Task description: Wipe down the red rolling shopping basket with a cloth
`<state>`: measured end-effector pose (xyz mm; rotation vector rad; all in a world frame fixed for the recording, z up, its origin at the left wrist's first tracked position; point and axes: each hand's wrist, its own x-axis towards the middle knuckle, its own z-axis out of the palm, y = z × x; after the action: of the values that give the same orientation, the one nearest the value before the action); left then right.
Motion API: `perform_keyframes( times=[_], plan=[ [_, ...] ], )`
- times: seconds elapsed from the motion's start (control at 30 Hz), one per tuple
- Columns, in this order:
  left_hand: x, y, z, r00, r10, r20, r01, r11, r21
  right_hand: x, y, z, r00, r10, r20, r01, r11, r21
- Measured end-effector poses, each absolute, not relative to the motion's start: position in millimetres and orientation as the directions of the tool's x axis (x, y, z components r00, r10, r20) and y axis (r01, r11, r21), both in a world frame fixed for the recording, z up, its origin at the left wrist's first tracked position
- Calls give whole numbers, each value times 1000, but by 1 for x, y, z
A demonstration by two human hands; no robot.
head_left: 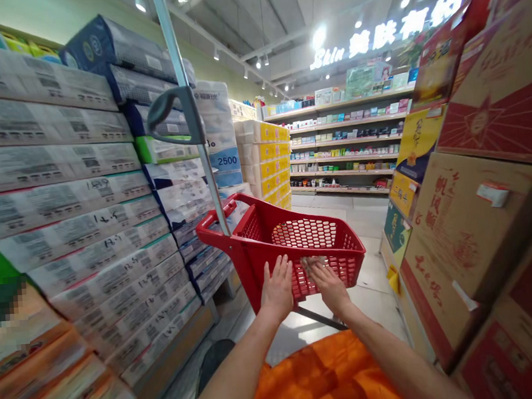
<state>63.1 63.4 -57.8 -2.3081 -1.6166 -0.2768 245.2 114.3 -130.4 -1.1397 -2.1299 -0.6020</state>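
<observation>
A red plastic shopping basket (328, 244) on wheels stands in the aisle in front of me, with a grey pull handle (182, 108) rising up at its left. It looks empty inside. My left hand (277, 287) lies flat against the basket's near side, fingers stretched upward and together. My right hand (325, 280) rests beside it on the same wall, fingers reaching to the rim, possibly on a small pale thing that I cannot make out. An orange garment (324, 378) shows below my arms.
Stacked packs of tissue paper (90, 236) wall the left side of the aisle. Brown and red cardboard cartons (472, 221) are piled on the right. Shelves of goods (348, 145) stand at the far end. A dark shoe (213, 361) shows on the tiled floor.
</observation>
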Motion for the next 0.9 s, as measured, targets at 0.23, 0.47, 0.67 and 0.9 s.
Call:
perform_keyframes(
  times=[0.23, 0.47, 0.67, 0.9],
  plan=[
    [91, 67, -59, 412, 864, 289, 911, -383, -153, 283, 108, -124, -349, 494, 797, 892, 436, 120],
    [108, 68, -59, 450, 849, 275, 893, -436, -113, 305, 105, -146, -366, 653, 663, 904, 417, 88],
    [109, 67, -61, 426, 871, 244, 903, -425, -62, 341, 113, -117, -114, 555, 824, 950, 303, -72],
    [121, 66, -62, 289, 930, 226, 857, -357, 372, 319, 105, -137, 19, 737, 676, 792, 402, -460]
  ],
)
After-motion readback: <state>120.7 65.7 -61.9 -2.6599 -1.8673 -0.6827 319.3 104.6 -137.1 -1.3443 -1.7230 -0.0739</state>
